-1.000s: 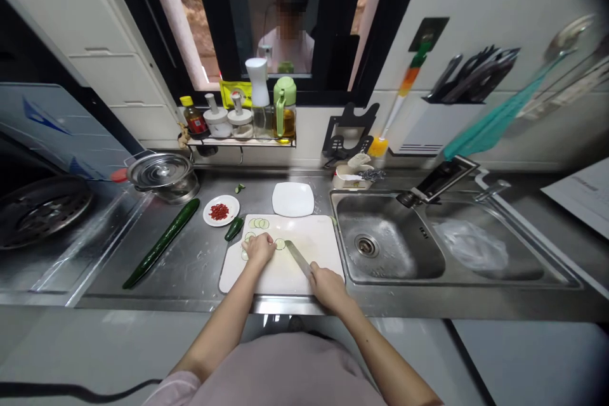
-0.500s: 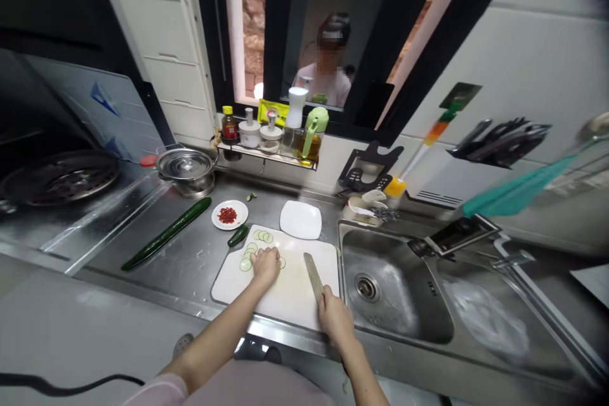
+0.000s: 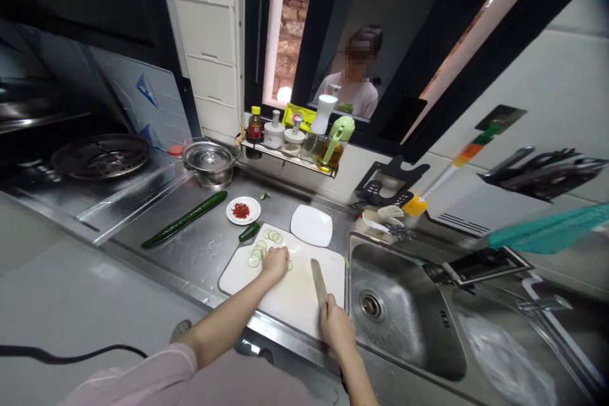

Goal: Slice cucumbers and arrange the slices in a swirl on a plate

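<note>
On the white cutting board (image 3: pixel 297 298), my left hand (image 3: pixel 275 265) rests with its fingers curled down. Whatever lies beneath those fingers is hidden. Thin cucumber slices (image 3: pixel 255 257) overlap just left of it, more lie above it, and one shows at its right side. My right hand (image 3: pixel 337 327) grips a kitchen knife (image 3: pixel 319 282) by the handle, its blade pointing away over the board's right part. A short cucumber piece (image 3: pixel 249 232) sits at the board's upper left edge. Further left, a whole cucumber (image 3: pixel 185 219) lies on the steel counter.
Behind the board are a white square plate (image 3: pixel 311 226) and a small plate (image 3: pixel 257 208) of chopped red pieces. The steel sink (image 3: pixel 394 323) adjoins on the right. A lidded pot (image 3: pixel 209 168) stands at the back left, and a condiment rack (image 3: pixel 290 158) hangs below the window.
The camera view has turned, so the whole scene sits further right in the picture. My hands stay almost in the same places over the board, the knife still in the right one.
</note>
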Available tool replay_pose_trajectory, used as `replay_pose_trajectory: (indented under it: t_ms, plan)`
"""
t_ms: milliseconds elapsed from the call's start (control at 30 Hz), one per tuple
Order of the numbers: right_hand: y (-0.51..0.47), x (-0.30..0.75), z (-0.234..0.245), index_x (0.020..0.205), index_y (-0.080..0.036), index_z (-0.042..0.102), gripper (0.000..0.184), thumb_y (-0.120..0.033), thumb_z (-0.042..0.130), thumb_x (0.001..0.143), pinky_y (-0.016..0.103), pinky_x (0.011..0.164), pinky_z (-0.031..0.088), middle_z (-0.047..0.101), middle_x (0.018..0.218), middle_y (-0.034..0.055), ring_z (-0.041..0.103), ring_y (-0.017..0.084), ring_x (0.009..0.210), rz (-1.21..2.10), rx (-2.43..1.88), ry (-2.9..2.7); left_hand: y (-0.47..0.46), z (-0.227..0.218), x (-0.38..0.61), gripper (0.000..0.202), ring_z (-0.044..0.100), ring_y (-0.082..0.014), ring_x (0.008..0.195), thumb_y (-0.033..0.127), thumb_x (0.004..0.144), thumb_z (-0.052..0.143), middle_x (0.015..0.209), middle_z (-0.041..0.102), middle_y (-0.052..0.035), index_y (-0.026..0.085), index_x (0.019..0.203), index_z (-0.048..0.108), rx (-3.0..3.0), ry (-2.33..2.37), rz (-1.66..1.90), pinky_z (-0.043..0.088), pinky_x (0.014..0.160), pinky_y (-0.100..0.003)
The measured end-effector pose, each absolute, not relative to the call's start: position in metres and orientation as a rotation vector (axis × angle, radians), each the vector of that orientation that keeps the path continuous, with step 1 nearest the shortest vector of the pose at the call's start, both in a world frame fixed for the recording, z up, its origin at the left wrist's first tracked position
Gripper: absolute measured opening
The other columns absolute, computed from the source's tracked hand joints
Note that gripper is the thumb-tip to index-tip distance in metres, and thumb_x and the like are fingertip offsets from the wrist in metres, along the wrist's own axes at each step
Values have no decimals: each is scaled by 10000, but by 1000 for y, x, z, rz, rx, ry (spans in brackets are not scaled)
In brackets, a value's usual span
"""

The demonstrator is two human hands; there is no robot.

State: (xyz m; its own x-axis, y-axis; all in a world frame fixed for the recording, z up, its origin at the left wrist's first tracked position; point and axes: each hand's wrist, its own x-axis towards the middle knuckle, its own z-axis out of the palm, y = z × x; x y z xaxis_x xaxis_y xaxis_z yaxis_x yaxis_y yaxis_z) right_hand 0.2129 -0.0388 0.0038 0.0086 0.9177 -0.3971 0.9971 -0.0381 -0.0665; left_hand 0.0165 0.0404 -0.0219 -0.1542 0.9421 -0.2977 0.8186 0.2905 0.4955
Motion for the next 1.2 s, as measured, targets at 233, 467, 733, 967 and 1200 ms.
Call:
replay_pose_trajectory:
  t_ms: [233, 467, 733, 967, 1200]
  plan:
    - [-38, 214, 3, 1144, -181, 499, 329, -264, 230, 973, 298, 710, 424, 706, 977, 127, 670, 223, 918, -513, 2040, 1994, 11, -22, -9, 207, 590, -210, 969, 189, 793, 512, 902, 703, -4, 274, 953, 614, 1381, 2069, 544, 295, 871, -376]
    - [-35, 216, 1, 1113, -179, 514, 339, -268, 220, 970, 300, 700, 409, 702, 978, 132, 668, 227, 904, -519, 2029, 2019, -21, -35, -55, 197, 590, -207, 951, 241, 805, 524, 901, 703, 8, 286, 970, 621, 1212, 2218, 597, 291, 859, -359]
    - [-32, 216, -2, 1104, -179, 515, 320, -266, 238, 970, 296, 692, 398, 700, 973, 138, 668, 218, 886, -521, 2030, 2020, -26, -47, -67, 196, 525, -239, 1023, 219, 827, 492, 1029, 675, -37, 266, 958, 630, 1287, 2362, 504, 275, 880, -385]
    - [-33, 213, -1, 1136, -178, 503, 312, -270, 255, 971, 294, 704, 410, 699, 954, 136, 670, 221, 894, -522, 2035, 2003, -3, -39, -51, 268, 479, -264, 1092, 249, 836, 479, 1195, 603, -63, 283, 1059, 623, 1311, 2365, 602, 289, 886, -398]
    - [-33, 212, -2, 1171, -175, 477, 302, -273, 273, 972, 306, 723, 427, 695, 966, 145, 667, 230, 920, -543, 2029, 1954, 54, -32, -29, 344, 432, -280, 1136, 294, 839, 495, 1222, 558, -79, 308, 1168, 593, 1389, 2342, 546, 271, 909, -416]
